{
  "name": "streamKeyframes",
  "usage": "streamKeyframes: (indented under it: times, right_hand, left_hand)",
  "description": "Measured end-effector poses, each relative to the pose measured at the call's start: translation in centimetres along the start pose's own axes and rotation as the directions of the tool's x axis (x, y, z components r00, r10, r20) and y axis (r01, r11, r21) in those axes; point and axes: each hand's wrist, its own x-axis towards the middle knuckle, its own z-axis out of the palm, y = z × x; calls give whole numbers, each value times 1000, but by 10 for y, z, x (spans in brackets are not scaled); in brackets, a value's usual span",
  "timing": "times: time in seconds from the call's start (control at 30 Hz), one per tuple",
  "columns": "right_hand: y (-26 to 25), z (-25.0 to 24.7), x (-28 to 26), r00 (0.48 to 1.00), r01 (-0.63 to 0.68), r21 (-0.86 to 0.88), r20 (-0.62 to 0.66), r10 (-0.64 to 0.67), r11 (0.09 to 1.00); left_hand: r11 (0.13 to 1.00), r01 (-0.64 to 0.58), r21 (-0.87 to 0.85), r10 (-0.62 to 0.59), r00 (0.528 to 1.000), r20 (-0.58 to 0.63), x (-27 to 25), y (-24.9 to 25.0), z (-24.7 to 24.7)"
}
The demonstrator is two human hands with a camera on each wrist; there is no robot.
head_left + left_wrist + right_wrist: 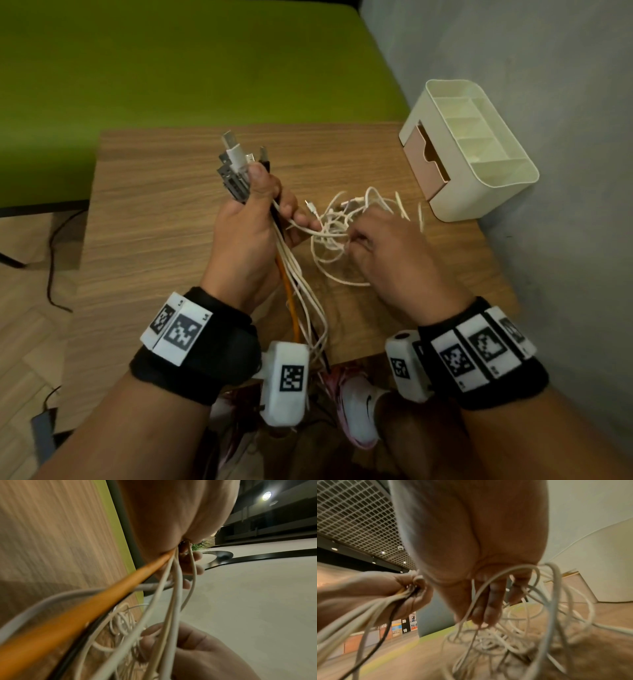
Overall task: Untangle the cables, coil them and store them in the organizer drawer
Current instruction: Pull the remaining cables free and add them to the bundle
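My left hand (pixel 274 205) grips a bundle of cables (pixel 294 274) held upright over the wooden table (pixel 154 212). Its USB plugs (pixel 234 164) stick out above the thumb. The bundle has several white cables, an orange cable (pixel 85 612) and a black one, all trailing down past my wrist. To the right, a tangle of white cables (pixel 337 222) lies on the table. My right hand (pixel 356 240) reaches into it, and its fingertips (pixel 481 620) pinch a white strand while loops hang around the fingers. The cream organizer (pixel 479 178) stands at the back right, its pink drawer (pixel 426 161) partly open.
A grey wall runs along the table's right side, just behind the organizer. A green surface (pixel 171 68) lies beyond the table's far edge. A black cord (pixel 51 260) trails on the floor to the left. A white shoe (pixel 358 411) shows below the table's near edge.
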Motion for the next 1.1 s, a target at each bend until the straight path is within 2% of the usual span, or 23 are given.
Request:
streamKeyframes:
  times: [0.1, 0.17, 0.23, 0.3, 0.33, 0.37, 0.43, 0.5, 0.63, 0.73, 0.77, 0.83, 0.9, 1.0, 1.1]
  right_hand:
    - [1, -3, 1, 985, 17, 43, -171, -9, 999]
    - [-4, -6, -2, 977, 87, 192, -209, -46, 978]
    - [-11, -8, -5, 984, 146, 440, -157, -84, 886]
    - [-14, -7, -6, 994, 95, 639, -14, -112, 764]
    - [-14, -7, -6, 989, 54, 672, 65, -131, 739]
    - [-12, -6, -6, 978, 18, 667, 143, -151, 745]
    - [-9, -5, -4, 942, -20, 574, 284, -177, 819]
    - [-4, -2, -1, 921, 17, 417, 347, -176, 909]
    - [1, 2, 6, 971, 82, 240, 198, -132, 967]
    - [-1, 6, 14, 977, 96, 37, 190, -102, 995]
    - [-1, 6, 15, 979, 82, -6, 186, -80, 997]
    - [3, 3, 16, 993, 16, 78, 116, -25, 997]
    - [8, -5, 16, 999, -46, 281, -3, 49, 959]
    - [3, -9, 14, 992, -14, 380, -108, 59, 925]
    - [-5, -3, 13, 993, 23, 392, -118, 25, 920]
  left_hand:
    - [1000, 4, -20, -4, 1000, 6, 0, -1, -1]
    - [1000, -3, -11, 3, 1000, 11, 0, -1, -2]
    - [1000, 0, 8, 0, 1000, 31, -2, -1, -1]
    - [1000, 16, 8, -16, 998, 58, -4, 0, 0]
    - [1000, 27, -15, -26, 997, 75, -4, 2, 0]
    - [998, 41, -48, -37, 995, 97, -5, 4, 0]
    - [991, 76, -110, -60, 988, 145, -5, 10, -1]
    - [984, 108, -139, -84, 982, 169, -4, 15, -3]
    - [963, 164, -216, -116, 969, 220, -7, 24, -7]
    - [928, 244, -282, -140, 929, 343, -12, 29, -7]
    - [930, 250, -268, -148, 925, 349, -12, 31, -9]
    - [968, 214, -130, -177, 953, 247, -10, 32, -14]
    - [979, 153, 135, -168, 980, 107, -8, 28, -20]
    - [863, 65, 501, -104, 993, 51, -10, 17, -16]
    - [724, -33, 689, -87, 987, 138, -16, 7, -3]
